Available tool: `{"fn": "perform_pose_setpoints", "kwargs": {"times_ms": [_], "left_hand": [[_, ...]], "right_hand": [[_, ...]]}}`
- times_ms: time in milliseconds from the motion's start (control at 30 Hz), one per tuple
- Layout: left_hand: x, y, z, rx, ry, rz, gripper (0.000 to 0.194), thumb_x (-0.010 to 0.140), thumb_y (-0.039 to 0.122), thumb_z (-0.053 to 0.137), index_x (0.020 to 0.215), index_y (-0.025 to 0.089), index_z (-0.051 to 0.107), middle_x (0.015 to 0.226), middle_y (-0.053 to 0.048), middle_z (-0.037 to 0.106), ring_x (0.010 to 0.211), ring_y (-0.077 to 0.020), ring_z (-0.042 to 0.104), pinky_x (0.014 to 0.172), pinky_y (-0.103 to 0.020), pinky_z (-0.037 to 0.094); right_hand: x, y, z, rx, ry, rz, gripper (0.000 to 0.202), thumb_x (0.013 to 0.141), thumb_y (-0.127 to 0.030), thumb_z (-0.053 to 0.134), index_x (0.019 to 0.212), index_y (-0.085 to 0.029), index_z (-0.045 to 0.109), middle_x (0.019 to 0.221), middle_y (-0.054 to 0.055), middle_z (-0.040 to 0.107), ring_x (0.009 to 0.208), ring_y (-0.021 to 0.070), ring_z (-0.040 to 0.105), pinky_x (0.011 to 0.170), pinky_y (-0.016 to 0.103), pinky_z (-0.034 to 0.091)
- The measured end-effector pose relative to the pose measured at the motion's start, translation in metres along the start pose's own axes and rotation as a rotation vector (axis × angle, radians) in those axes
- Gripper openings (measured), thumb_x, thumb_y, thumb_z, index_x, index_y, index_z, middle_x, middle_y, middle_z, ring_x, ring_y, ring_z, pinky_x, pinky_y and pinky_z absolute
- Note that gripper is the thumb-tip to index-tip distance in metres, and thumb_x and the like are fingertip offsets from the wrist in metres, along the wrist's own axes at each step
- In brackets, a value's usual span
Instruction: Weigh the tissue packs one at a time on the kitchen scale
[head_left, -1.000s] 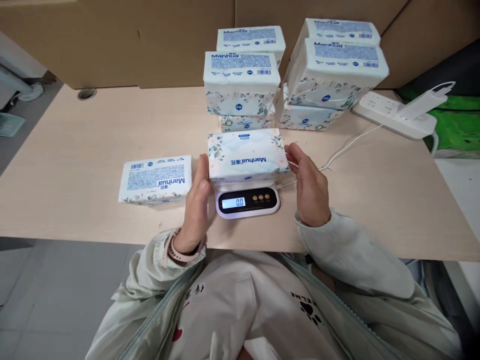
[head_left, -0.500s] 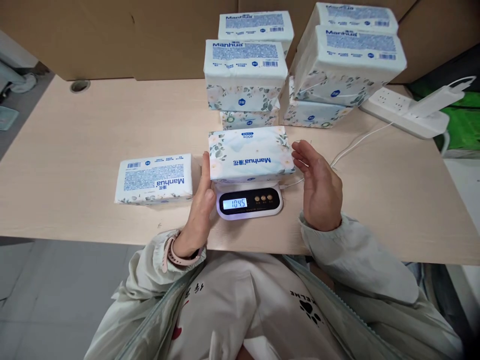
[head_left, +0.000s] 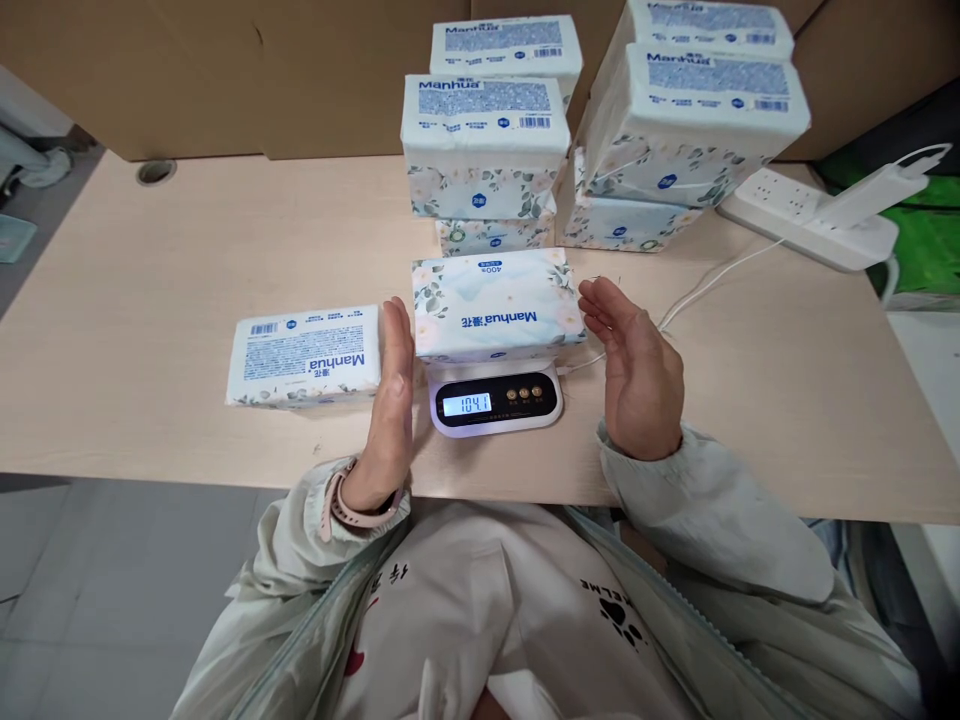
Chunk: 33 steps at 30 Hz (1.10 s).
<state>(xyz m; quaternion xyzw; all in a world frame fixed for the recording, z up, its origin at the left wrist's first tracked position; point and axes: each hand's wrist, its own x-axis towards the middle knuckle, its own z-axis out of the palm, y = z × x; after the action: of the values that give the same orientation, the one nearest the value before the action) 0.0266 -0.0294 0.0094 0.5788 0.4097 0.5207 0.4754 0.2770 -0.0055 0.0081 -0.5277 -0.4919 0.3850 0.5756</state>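
Observation:
A pack of tissues (head_left: pixel 499 305) with a floral print rests on a small white digital scale (head_left: pixel 495 405), whose lit display reads about 104.1. My left hand (head_left: pixel 390 410) is upright at the pack's left side, fingers stretched out, with a narrow gap between palm and pack. On the other side, my right hand (head_left: pixel 637 365) is held open with slightly curved fingers, its fingertips close to the pack's right edge. Neither hand grips anything. Left of my left hand, a second tissue pack (head_left: pixel 304 357) lies on the table with its printed text side up.
Stacked tissue packs stand at the back in a middle pile (head_left: pixel 484 140) and a right pile (head_left: pixel 694 120). A white power strip (head_left: pixel 780 205) with a plugged-in charger sits at the right, its cable (head_left: pixel 701 290) running to the scale. Cardboard (head_left: pixel 337 80) lines the table's back edge.
My left hand has moved slightly left, away from the pack, and its fingers have straightened. The scale reading went from 104.5 to 104.1. My right hand stays nearly still.

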Motion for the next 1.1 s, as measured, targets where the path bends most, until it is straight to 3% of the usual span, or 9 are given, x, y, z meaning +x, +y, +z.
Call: {"fn": "perform_pose_setpoints", "kwargs": {"times_ms": [667, 833, 933, 1033, 1100], "left_hand": [[0.001, -0.002, 0.0, -0.02, -0.001, -0.024, 0.07, 0.108, 0.075, 0.039, 0.173, 0.051, 0.032, 0.187, 0.018, 0.009, 0.177, -0.0254, -0.001, 0.148, -0.047, 0.008], [0.004, -0.002, 0.005, -0.044, -0.036, -0.008, 0.074, 0.109, 0.074, 0.037, 0.176, 0.045, 0.028, 0.187, 0.012, 0.018, 0.177, -0.0257, 0.009, 0.148, -0.047, 0.011], [0.007, -0.004, 0.005, -0.047, -0.059, -0.011, 0.076, 0.109, 0.074, 0.037, 0.177, 0.043, 0.025, 0.186, 0.01, 0.022, 0.177, -0.0269, 0.013, 0.148, -0.049, 0.013], [0.007, 0.004, 0.007, -0.003, -0.059, 0.058, 0.075, 0.108, 0.074, 0.039, 0.176, 0.046, 0.025, 0.186, 0.013, 0.02, 0.177, -0.0284, 0.009, 0.148, -0.049, 0.014], [0.004, 0.02, 0.008, 0.072, -0.011, 0.165, 0.072, 0.107, 0.074, 0.042, 0.174, 0.052, 0.029, 0.185, 0.02, 0.02, 0.178, -0.0287, 0.005, 0.149, -0.048, 0.011]], "right_hand": [[-0.001, 0.003, 0.0, 0.052, -0.003, 0.004, 0.055, 0.106, -0.069, 0.053, 0.143, -0.035, 0.075, 0.151, 0.001, 0.075, 0.154, 0.0304, 0.06, 0.135, 0.055, 0.044], [-0.002, 0.002, 0.002, 0.062, -0.026, 0.004, 0.056, 0.108, -0.067, 0.052, 0.143, -0.031, 0.076, 0.151, 0.002, 0.075, 0.156, 0.0302, 0.059, 0.135, 0.052, 0.044], [-0.002, 0.005, 0.003, 0.027, -0.095, -0.023, 0.051, 0.108, -0.063, 0.054, 0.147, -0.036, 0.073, 0.158, -0.002, 0.07, 0.159, 0.028, 0.055, 0.136, 0.05, 0.043], [-0.007, 0.003, 0.006, 0.042, -0.173, -0.09, 0.049, 0.108, -0.059, 0.058, 0.154, -0.042, 0.065, 0.164, -0.008, 0.063, 0.162, 0.0268, 0.052, 0.138, 0.049, 0.041], [-0.014, -0.007, 0.008, 0.046, -0.207, -0.132, 0.053, 0.108, -0.057, 0.058, 0.16, -0.043, 0.059, 0.169, -0.009, 0.059, 0.165, 0.0276, 0.047, 0.14, 0.049, 0.039]]}}
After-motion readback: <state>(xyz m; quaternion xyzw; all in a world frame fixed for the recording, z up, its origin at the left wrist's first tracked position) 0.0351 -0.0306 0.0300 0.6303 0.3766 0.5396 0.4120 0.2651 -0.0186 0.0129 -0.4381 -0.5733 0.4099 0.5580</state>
